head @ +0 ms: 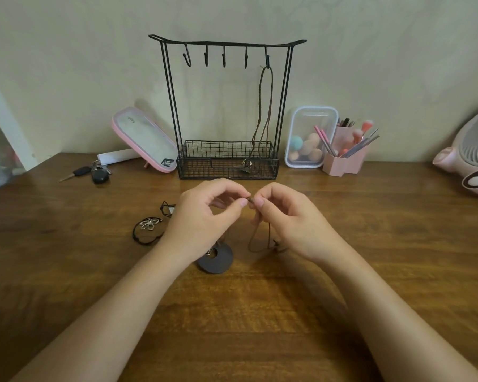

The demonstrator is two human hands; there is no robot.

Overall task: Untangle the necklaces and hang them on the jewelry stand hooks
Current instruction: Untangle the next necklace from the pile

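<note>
head view: left hand (pixel 204 216) and right hand (pixel 290 224) each pinch brown cord necklace (pixel 252 238) at same spot, fingertips nearly touching, in front of jewelry stand (pixel 226 158). disc pendant (pixel 218 261) lies below on table (pixel 370 244). risk: pulling apart tightens tangle; slack loop could snag flower necklace (pixel 148 224).

Matt black wire stand (pixel 228 106) on a smooth, grained wooden table (pixel 370 244).
</note>
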